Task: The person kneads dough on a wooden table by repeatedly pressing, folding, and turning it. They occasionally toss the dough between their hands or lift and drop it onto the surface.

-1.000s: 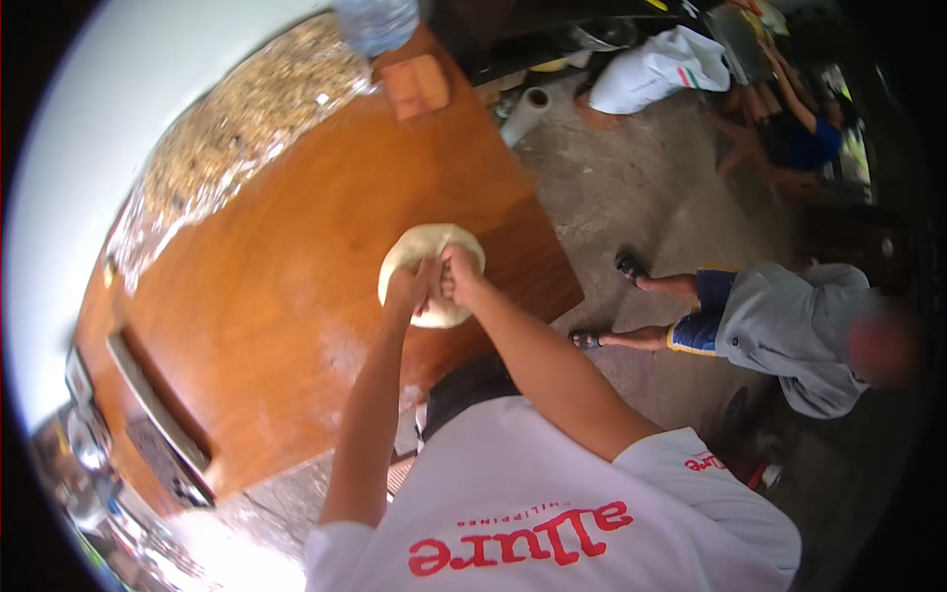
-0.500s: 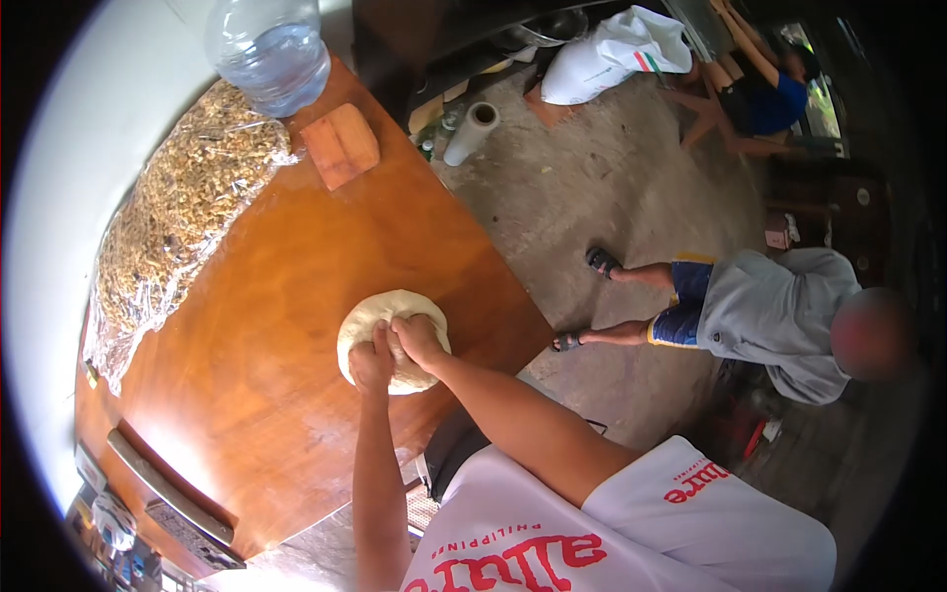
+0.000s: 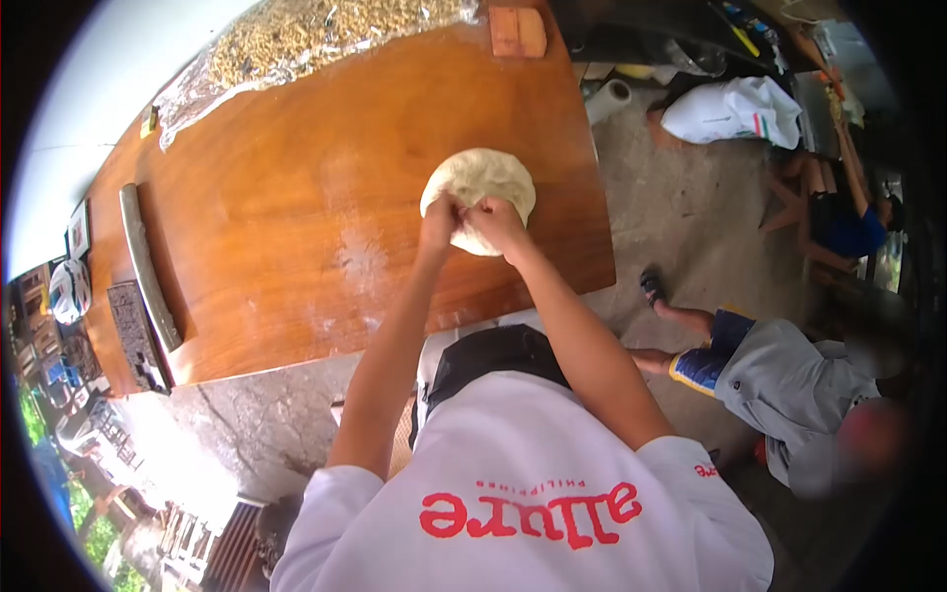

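A round, pale lump of dough (image 3: 485,170) lies on the brown wooden table (image 3: 286,197), near its right end. Both hands are on the near part of the dough, side by side and almost touching. My left hand (image 3: 441,219) has its fingers curled into the dough's left edge. Fingers bent, my right hand (image 3: 496,223) presses and grips the dough just beside it. Faint white smears mark the tabletop left of the dough.
Clear plastic with brown crumbly stuff (image 3: 316,39) lies along the far edge, a wooden block (image 3: 518,32) at the far right corner. A long grey bar (image 3: 148,266) lies at left. A person in grey (image 3: 789,385) stands right; another person in blue (image 3: 853,232) is beyond.
The view has turned and shifted, so the dough and hands appear higher and further right. The fingers stay curled on the dough. The large water bottle has left the view.
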Tool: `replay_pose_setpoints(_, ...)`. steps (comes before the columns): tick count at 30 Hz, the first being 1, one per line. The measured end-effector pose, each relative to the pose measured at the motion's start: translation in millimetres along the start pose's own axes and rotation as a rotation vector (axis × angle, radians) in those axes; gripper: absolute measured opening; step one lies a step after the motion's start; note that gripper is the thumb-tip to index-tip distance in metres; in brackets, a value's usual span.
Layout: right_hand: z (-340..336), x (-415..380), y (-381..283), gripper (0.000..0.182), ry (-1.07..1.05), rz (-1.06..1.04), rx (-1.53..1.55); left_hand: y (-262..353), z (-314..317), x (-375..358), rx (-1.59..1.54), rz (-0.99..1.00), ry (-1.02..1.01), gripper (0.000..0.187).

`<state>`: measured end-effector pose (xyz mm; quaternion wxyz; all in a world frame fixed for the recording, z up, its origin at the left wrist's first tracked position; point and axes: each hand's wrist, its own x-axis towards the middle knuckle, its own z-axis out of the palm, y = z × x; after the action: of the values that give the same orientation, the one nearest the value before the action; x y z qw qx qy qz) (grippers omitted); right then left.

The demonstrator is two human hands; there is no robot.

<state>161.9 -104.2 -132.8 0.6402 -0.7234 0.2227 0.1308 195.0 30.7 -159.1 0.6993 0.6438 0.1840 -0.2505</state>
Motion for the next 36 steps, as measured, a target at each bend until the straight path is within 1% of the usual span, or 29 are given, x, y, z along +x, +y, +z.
replay_pose_setpoints(1, -13.9, 7.0, -12.3, 0.025, -0.233, 0.322, 0.238, 18.3, -7.7, 0.8, -0.407, -0.321, -0.083, 0.065)
replay_pose_setpoints(2, -18.7, 9.2, -19.3, 0.025, -0.223, 0.325, 0.230, 38.9, -6.5, -12.1, -0.677, -0.239, -0.159, 0.062)
replay_pose_setpoints(3, -23.4, 15.9, -27.0, 0.030, -0.226, 0.298, 0.820, 47.5, -10.4, -6.2, -0.720, -0.168, -0.247, 0.065)
replay_pose_setpoints(4, -25.3, 22.2, -36.3, 0.035, -0.231, 0.244, 1.402, 55.5, -10.4, -4.7, -0.664, -0.160, -0.265, 0.066)
replay_pose_setpoints(5, -25.0, 37.0, -47.0, 0.035, -0.234, 0.250, 1.389, 61.7, -9.5, 3.1, -0.607, -0.162, -0.276, 0.068)
replay_pose_setpoints(6, -18.5, 51.0, -54.4, 0.037, -0.228, 0.255, 1.275, 63.9, -6.7, 9.2, -0.618, -0.171, -0.262, 0.068)
replay_pose_setpoints(7, -8.1, 59.8, -54.0, 0.038, -0.220, 0.263, 1.168, 62.8, -1.3, 15.1, -0.529, -0.277, -0.276, 0.070)
replay_pose_setpoints(8, 8.3, 63.6, -45.0, 0.038, -0.077, 0.396, 0.877, 54.1, 2.1, 25.9, -0.438, -0.384, -0.291, 0.072)
replay_pose_setpoints(9, 10.8, 63.7, -35.7, 0.042, -0.133, 0.549, 0.593, 30.1, 5.0, 32.9, -0.253, -0.360, -0.275, 0.076)
replay_pose_setpoints(11, 5.7, 59.4, -27.0, 0.038, -0.166, 0.602, 0.536, 16.8, 8.4, 31.6, 0.078, -0.308, -0.178, 0.084)
replay_pose_setpoints(12, 3.1, 61.3, -24.4, 0.038, -0.165, 0.621, 0.539, 11.5, 12.0, 33.0, 0.079, -0.326, -0.174, 0.084)
replay_pose_setpoints(14, -0.8, 61.0, -30.4, 0.034, -0.192, 0.705, 0.298, 9.1, 20.5, 26.0, 0.443, -0.245, -0.043, 0.089)
replay_pose_setpoints(15, -2.2, 67.8, -33.0, 0.034, -0.201, 0.722, 0.293, 13.5, 23.5, 28.6, 0.438, -0.263, -0.035, 0.089)
replay_pose_setpoints(17, -0.6, 84.8, -28.1, 0.029, -0.172, 0.653, 0.161, 31.4, 27.6, 33.4, 0.454, -0.355, -0.070, 0.090)
replay_pose_setpoints(18, 8.9, 89.9, -21.5, 0.038, -0.030, 0.550, 0.074, 38.0, 32.8, 35.7, 0.507, -0.342, -0.041, 0.090)
replay_pose_setpoints(19, 13.6, 93.7, -19.4, 0.038, -0.046, 0.572, 0.075, 40.5, 35.3, 38.4, 0.508, -0.368, -0.030, 0.090)
replay_pose_setpoints(21, 19.5, 97.5, -17.2, 0.048, 0.126, 0.223, -0.314, 47.9, 38.4, 42.8, 0.499, -0.297, -0.004, 0.089)
replay_pose_setpoints(22, 26.2, 93.2, -36.0, 0.053, 0.217, 0.185, -0.374, 47.3, 37.2, 45.3, 0.461, -0.226, 0.005, 0.088)
replay_pose_setpoints(23, 27.0, 93.1, -37.1, 0.053, 0.212, 0.187, -0.371, 51.3, 38.2, 46.1, 0.464, -0.228, 0.010, 0.088)
replay_pose_setpoints(25, 27.6, 94.1, -38.8, 0.048, 0.230, 0.109, -0.406, 59.0, 40.0, 46.8, 0.458, -0.323, 0.074, 0.084)
replay_pose_setpoints(26, 29.0, 95.3, -35.5, 0.048, 0.236, 0.103, -0.397, 45.2, 39.1, 52.0, 0.465, -0.313, 0.074, 0.084)
replay_pose_setpoints(27, 29.8, 94.1, -31.3, 0.048, 0.272, -0.027, -0.375, 28.1, 39.2, 56.3, 0.546, -0.184, 0.144, 0.081)
replay_pose_setpoints(28, 29.5, 89.4, -28.0, 0.047, 0.309, -0.152, -0.356, 24.5, 41.5, 51.4, 0.622, -0.057, 0.209, 0.079)
replay_pose_setpoints(29, 28.8, 86.7, -25.6, 0.047, 0.311, -0.215, -0.305, 24.0, 41.0, 42.5, 0.571, -0.007, 0.194, 0.075)
replay_pose_setpoints(31, 21.5, 78.8, -29.4, 0.045, 0.182, -0.096, -0.332, 17.7, 39.9, 40.7, 0.572, 0.093, 0.226, 0.075)
replay_pose_setpoints(32, 20.2, 72.2, -28.5, 0.045, 0.195, -0.119, -0.329, 15.5, 37.5, 35.8, 0.570, 0.120, 0.226, 0.075)
replay_pose_setpoints(34, 18.4, 68.2, -24.0, 0.041, 0.154, -0.171, -0.429, 19.1, 31.4, 37.0, 0.444, 0.049, 0.143, 0.075)
replay_pose_setpoints(35, 15.8, 64.5, -13.1, 0.041, 0.166, -0.170, -0.430, 26.5, 18.3, 42.9, 0.260, -0.210, -0.089, 0.072)
replay_pose_setpoints(36, 11.6, 65.7, -4.3, 0.038, 0.024, -0.191, -0.581, 29.9, 8.1, 40.2, 0.253, -0.373, -0.208, 0.069)
